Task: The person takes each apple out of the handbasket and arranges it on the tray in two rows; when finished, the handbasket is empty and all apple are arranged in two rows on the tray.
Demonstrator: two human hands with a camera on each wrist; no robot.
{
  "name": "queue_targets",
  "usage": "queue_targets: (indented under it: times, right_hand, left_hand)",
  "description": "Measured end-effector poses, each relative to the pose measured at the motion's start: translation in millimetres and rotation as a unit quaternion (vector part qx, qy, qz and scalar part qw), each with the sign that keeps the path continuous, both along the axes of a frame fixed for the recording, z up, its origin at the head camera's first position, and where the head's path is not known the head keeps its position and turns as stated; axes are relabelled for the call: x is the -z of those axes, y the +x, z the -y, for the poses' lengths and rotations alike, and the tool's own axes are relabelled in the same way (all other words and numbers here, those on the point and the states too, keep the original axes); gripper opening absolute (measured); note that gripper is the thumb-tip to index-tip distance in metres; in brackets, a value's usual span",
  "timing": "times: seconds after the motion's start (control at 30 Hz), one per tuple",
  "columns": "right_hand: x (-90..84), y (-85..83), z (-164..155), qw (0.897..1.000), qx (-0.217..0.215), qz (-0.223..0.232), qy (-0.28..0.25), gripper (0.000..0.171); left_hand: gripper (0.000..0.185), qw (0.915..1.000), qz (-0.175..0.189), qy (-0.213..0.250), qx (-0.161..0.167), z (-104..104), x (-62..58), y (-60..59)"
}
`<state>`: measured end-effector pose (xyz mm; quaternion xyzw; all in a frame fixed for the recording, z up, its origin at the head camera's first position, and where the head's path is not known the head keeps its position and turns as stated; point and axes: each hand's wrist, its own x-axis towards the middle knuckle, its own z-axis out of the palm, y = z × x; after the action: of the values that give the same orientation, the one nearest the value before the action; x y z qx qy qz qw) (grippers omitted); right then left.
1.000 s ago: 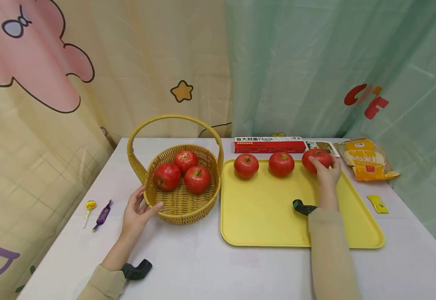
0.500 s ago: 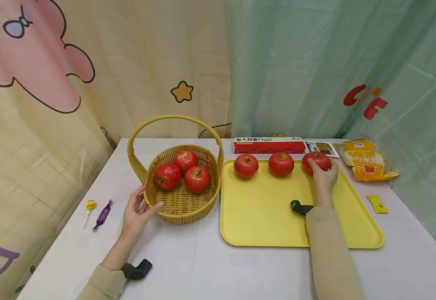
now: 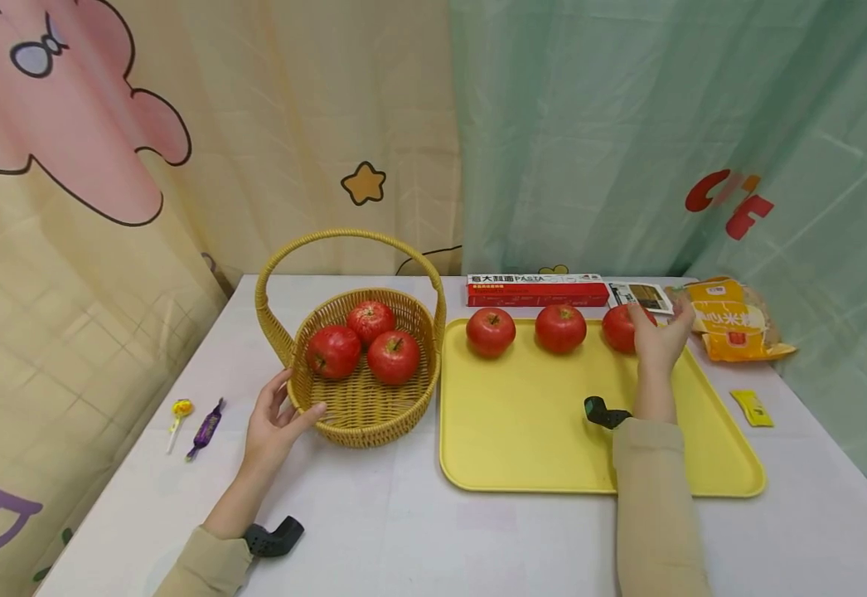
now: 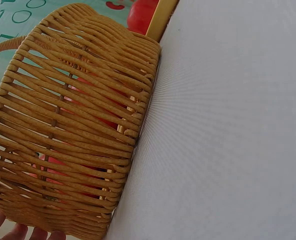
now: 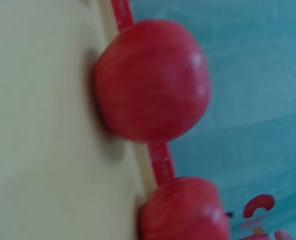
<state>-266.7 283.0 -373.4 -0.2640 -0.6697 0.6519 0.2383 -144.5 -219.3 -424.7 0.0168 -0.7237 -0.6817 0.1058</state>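
— Curtains (image 3: 590,149) behind your surface (image 3: 374,531); right grip (image 3: 657,338)?
— Wide, beside the apple (image 3: 617,330) near the far right corner of your tray (image 3: 515,414), contact unclear. Your left grip (image 3: 273,424), loosely spread, touches the basket (image 3: 362,436).

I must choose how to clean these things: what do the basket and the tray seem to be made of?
The basket looks like wicker with a slight sheen, judging by its interlaced strands; natural or plastic, I cannot tell.
The tray is probably moulded plastic, smooth and fairly matte, given its even yellow colour, rounded corners and raised rim.
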Motion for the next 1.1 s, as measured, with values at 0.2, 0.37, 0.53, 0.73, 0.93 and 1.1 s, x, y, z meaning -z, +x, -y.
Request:
queue_targets:
  times: [0.2,0.37,0.53,0.73,0.93,1.1]
  right_hand:
    - [-51.8,21.6,26,0.966,-0.044,-0.178,-0.184,0.064]
    - [-81.1,51.5,63,0.925,-0.129,-0.289,-0.210,0.055]
    - [-93.4,68.9,101,0.901,-0.218,-0.330,-0.178,0.045]
    - [-95.1,71.3,148,0.890,-0.311,-0.299,-0.144,0.031]
    - [-85.8,70.2,187,0.872,-0.389,-0.272,-0.119,0.025]
    - [-72.1,65.6,211,0.852,-0.447,-0.260,-0.075,0.026]
  left_hand:
    - [0.074,1.0000,0.000,0.003,-0.001,0,-1.4,0.7]
    - [0.074,1.0000,0.003,0.002,-0.003,0,-2.2,1.3]
    - [0.073,1.0000,0.003,0.008,0.000,0,-0.6,0.8]
    - [0.073,1.0000,0.006,0.003,-0.002,0,1.9,0.8]
    - [0.073,1.0000,0.003,-0.004,0.003,-1,2.0,0.8]
    - [0.073,1.0000,-0.003,-0.002,0.001,-1,-1.2,0.3]
